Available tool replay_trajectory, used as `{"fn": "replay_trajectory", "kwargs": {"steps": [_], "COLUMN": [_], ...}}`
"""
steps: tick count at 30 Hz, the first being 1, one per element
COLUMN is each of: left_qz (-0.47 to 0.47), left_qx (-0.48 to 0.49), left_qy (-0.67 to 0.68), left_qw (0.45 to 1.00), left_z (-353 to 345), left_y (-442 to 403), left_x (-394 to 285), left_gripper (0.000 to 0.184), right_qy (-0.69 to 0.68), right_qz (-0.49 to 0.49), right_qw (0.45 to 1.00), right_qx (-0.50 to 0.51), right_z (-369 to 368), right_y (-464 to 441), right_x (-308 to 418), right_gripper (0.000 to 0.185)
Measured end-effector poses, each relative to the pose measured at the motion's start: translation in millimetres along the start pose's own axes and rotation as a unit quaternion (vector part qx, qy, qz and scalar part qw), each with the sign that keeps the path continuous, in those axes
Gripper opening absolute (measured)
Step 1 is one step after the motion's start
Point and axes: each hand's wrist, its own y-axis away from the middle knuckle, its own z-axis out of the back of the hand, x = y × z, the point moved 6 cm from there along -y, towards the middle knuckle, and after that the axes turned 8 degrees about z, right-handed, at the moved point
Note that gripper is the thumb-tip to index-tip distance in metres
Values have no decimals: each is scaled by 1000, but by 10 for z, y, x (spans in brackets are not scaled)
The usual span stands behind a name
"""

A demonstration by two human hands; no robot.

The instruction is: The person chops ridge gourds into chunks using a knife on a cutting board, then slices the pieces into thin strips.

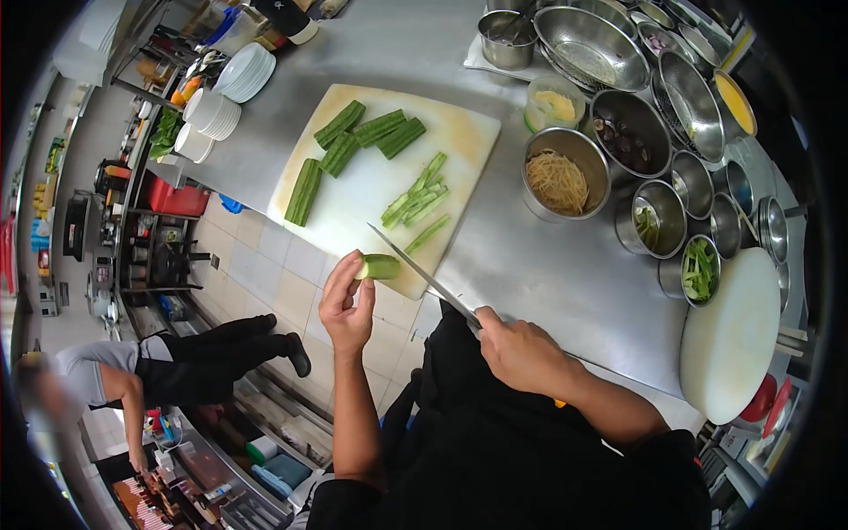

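Between the fingers and thumb of my left hand [347, 305] is a short piece of ridged green gourd [380, 267], its pale cut end showing. My right hand [523, 353] is closed round the handle of a kitchen knife [427, 276]; the blade points up and left, just right of the gourd piece. Both hands are at the near edge of a white cutting board [362, 208]. Several uncut gourd lengths [340, 155] lie on its far and left parts. A small heap of thin green strips [417, 196] lies on the right, with one strip [427, 235] apart from it.
To the right stand steel bowls of shredded pale food [558, 184], dark pieces [632, 137] and cut greens [700, 269]. A round white board [733, 336] leans at the right. Stacked white plates [246, 72] stand far left. Another person [168, 362] works at the left counter.
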Motion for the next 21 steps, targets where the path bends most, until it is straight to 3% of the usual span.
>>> {"fn": "replay_trajectory", "kwargs": {"steps": [1,3,8,11,17,21], "left_qz": [-2,-107,-50,-103,-126,-64], "left_qx": [-3,-30,-112,-108,-104,-121], "left_qy": [0,-109,-78,-152,-143,-63], "left_qw": [1000,988,989,977,976,989], "left_z": [-21,-78,-125,-86,-84,-102], "left_y": [9,67,117,165,169,196], "left_x": [-11,-156,-109,-78,-158,-130], "left_gripper": [27,31,34,30,30,33], "right_qy": [16,27,43,46,38,27], "right_qz": [2,10,15,11,3,-20], "right_qw": [1000,1000,999,999,999,999], "right_qx": [5,0,-12,-14,-1,8], "right_z": [-3,18,33,45,88,103], "right_y": [9,18,82,130,161,176], "right_x": [16,72,131,151,175,149], "right_gripper": [20,20,19,20,23,25]}}
